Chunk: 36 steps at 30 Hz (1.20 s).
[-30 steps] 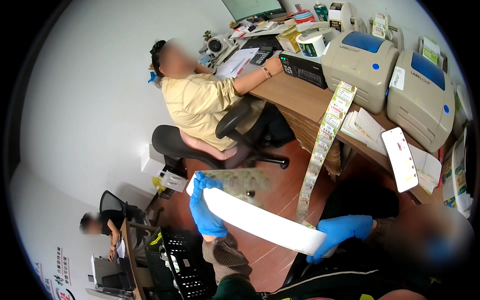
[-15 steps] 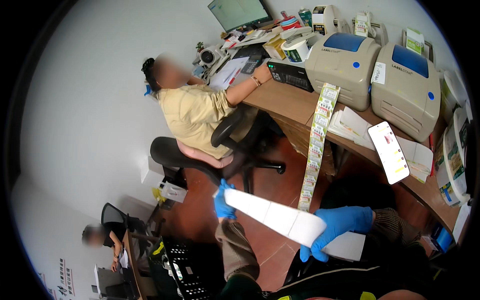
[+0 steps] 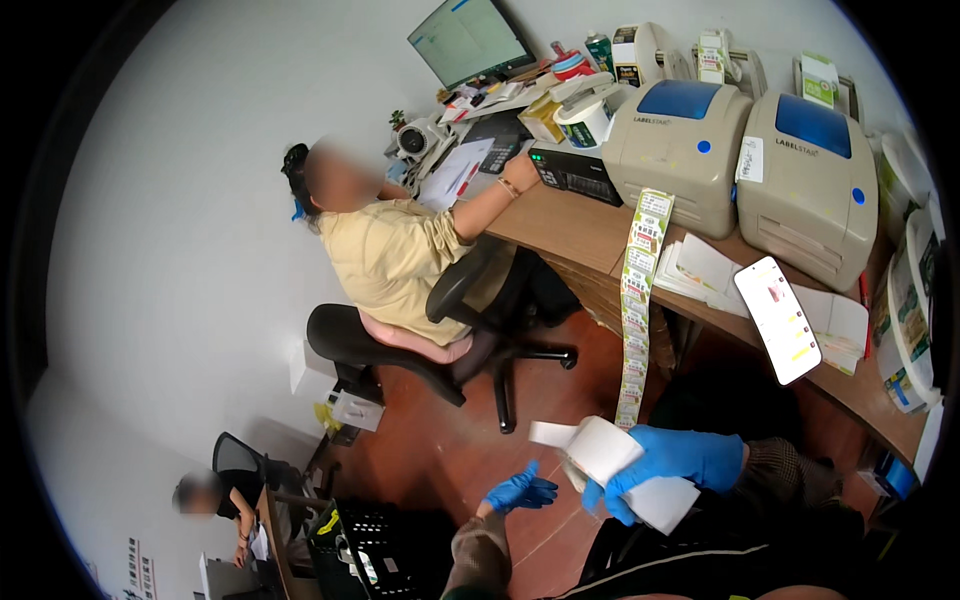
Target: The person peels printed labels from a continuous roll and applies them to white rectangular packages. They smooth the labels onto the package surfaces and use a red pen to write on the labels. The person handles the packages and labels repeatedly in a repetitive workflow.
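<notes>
**Label strip (image 3: 638,300) partly gathered, a printed length hanging free**

The gloved fingers of the right hand (image 3: 680,460) are clamped on a white folded bundle (image 3: 606,448), its blank side mostly up. One flap juts leftward from it, toward the left hand (image 3: 520,490), whose fingers are extended, thumb apart, holding nothing and clear of the bundle.

Just behind the bundle, the printed strip hangs over the floor, running up to the front of a beige label printer (image 3: 670,150) on the table (image 3: 570,205). Whether its lower end joins the bundle is hidden.

Judging by this, the gathering looks part done: the bundle is in hand, its flap not yet tucked flat, and the hanging length remains uncollected. Farther out, loose label sheets (image 3: 700,270) lie on the table beside a phone (image 3: 778,320), near a second printer (image 3: 805,185).
</notes>
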Motion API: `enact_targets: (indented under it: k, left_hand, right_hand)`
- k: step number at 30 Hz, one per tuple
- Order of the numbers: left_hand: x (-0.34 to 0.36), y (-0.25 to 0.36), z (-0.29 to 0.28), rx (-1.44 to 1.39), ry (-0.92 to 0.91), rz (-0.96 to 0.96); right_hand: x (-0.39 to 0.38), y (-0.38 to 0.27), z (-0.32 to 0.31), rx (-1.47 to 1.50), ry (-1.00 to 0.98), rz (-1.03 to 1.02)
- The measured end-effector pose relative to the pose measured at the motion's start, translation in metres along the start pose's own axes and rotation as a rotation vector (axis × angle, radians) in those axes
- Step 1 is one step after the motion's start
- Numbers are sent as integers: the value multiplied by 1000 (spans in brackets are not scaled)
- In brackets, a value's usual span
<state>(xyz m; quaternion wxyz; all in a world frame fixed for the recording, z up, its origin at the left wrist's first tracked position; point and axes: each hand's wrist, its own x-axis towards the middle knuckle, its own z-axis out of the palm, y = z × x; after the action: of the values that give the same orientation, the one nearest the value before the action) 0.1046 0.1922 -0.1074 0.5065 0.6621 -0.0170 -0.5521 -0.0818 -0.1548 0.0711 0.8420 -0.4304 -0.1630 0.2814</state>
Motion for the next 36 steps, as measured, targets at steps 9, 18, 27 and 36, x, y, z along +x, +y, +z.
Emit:
enact_targets:
  k: [9, 18, 27, 36]
  left_hand:
    - [-43, 121, 187, 1184, 142, 1155]
    - [-40, 140, 208, 845, 105, 1229]
    - [-48, 154, 196, 792, 85, 1233]
    - [-4, 113, 218, -307, -147, 879]
  right_hand:
    - [9, 77, -25, -85, 46, -53]
    - [-31, 16, 1, 141, 18, 231]
    - [-28, 68, -37, 34, 54, 165]
    - [-14, 10, -5, -369, 360, -213]
